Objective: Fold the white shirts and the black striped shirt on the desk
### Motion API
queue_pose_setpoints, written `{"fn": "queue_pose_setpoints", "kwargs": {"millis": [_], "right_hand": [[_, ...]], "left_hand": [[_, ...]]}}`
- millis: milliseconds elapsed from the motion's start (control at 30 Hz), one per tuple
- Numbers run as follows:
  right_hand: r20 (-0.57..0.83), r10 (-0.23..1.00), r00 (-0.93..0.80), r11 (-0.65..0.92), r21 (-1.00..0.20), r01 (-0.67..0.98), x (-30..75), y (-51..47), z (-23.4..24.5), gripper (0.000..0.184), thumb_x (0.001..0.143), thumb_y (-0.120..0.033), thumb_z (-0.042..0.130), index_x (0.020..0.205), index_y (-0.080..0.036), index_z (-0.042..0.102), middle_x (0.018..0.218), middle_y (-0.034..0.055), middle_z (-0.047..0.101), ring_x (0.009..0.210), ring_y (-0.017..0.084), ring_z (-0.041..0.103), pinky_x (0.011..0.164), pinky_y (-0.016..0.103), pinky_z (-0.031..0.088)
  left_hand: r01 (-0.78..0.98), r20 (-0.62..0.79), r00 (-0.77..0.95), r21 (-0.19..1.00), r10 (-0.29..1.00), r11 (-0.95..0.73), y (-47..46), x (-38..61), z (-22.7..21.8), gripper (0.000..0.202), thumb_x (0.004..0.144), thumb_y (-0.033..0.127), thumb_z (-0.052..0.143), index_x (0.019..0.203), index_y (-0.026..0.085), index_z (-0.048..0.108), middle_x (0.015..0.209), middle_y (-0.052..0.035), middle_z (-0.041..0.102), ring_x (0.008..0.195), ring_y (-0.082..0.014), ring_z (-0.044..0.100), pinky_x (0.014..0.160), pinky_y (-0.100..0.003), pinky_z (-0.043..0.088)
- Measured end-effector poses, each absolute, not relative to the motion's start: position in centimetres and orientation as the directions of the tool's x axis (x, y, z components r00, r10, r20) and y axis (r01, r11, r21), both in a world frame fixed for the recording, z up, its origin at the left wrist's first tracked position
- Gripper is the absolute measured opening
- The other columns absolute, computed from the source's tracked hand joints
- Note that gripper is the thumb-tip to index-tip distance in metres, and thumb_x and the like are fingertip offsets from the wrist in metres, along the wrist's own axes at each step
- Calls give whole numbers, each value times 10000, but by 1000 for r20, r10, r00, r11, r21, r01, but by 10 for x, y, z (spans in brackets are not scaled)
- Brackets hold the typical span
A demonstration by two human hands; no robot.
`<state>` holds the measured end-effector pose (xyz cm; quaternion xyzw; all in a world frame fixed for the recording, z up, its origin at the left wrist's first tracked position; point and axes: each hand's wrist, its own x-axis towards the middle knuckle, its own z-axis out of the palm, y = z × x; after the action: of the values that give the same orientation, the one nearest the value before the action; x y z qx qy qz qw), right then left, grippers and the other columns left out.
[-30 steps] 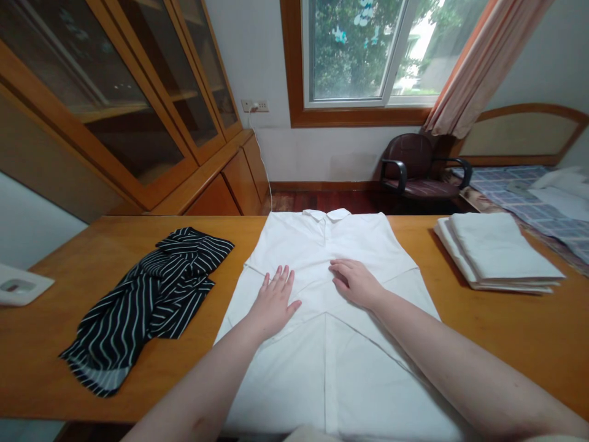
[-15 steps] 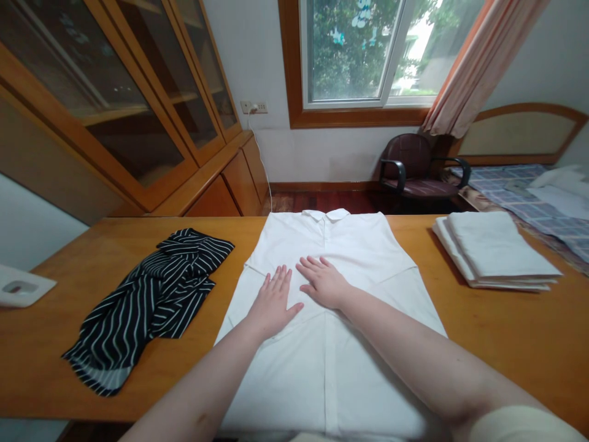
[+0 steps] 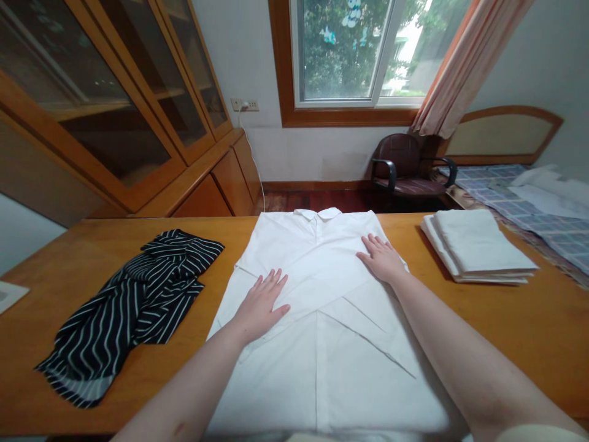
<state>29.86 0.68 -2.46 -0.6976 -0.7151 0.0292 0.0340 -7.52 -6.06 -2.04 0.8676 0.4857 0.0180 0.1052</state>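
So there's this white shirt (image 3: pixel 294 380) laid out flat on a wooden counter (image 3: pixel 497 331), right in front of the person, collar over by the far edge and the body running down to the near side. Left hand (image 3: pixel 260 307) is resting palm-down on the left half of it, fingers spread, thumb sticking out toward the middle. Right hand (image 3: pixel 381 259) is higher up and over by the shirt's right edge, also palm-down, fingers a bit apart, not pinching anything. The two hands are well apart, with white fabric between them. A few slanted lines cross the lower right part; can't tell if they're creases or folded edges.

Off to the left there's a black-and-white striped garment (image 3: pixel 124 307) lying kinda bunched up, not touching the shirt. On the right, a neat stack of folded white fabric (image 3: pixel 478 245) sits near the far edge. Something white pokes in at the far left, too cut off to tell what. Past the counter there's a dark red armchair (image 3: pixel 399 156) under the window (image 3: pixel 340 55), next to a bed (image 3: pixel 543 196) with a blue checked cover.
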Motion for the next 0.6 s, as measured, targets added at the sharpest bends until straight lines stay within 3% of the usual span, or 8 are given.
{"fn": "queue_pose_setpoints", "kwargs": {"millis": [100,233,333,467,600], "right_hand": [[8,1000,30,-29,-128,991,317,6,-25,603,936,-519,228,1437,-199,323,1508,71,265,1393,226,210,1106,455,217],[9,999,54,-49,-271,961,325,6,-24,523,958,-391,189,1393,-198,407,1485,45,321,1382,196,244,1110,433,230],[25,997,72,-57,-364,929,328,6,-23,491,942,-365,243,1328,-196,496,1443,39,398,1361,183,296,1109,394,255],[47,996,76,-52,-390,920,336,5,-24,436,908,-354,332,1239,-223,584,1382,21,482,1327,189,362,1084,366,315],[6,995,104,-97,-319,943,346,8,-24,455,923,-372,294,1297,-252,524,1421,1,428,1352,235,314,1097,487,254]], "left_hand": [[836,-75,532,206,843,-509,-60,-75,-21,665,890,496,398,1462,197,236,1531,-92,187,1411,-238,143,1135,-463,160],[806,-16,568,214,823,-553,-65,-73,-11,605,887,438,440,1429,199,318,1525,-105,216,1406,-263,161,1127,-496,158],[699,38,690,223,723,-679,-77,-65,4,516,870,403,494,1354,237,434,1472,-88,354,1346,-249,316,1116,-478,194],[636,57,750,214,659,-742,-94,-49,13,269,884,310,486,1110,235,610,1082,-61,652,1020,-206,570,923,-400,409],[673,59,720,184,692,-716,-98,-42,8,239,904,218,413,827,196,639,791,-38,647,783,-171,579,748,-335,440]]}}
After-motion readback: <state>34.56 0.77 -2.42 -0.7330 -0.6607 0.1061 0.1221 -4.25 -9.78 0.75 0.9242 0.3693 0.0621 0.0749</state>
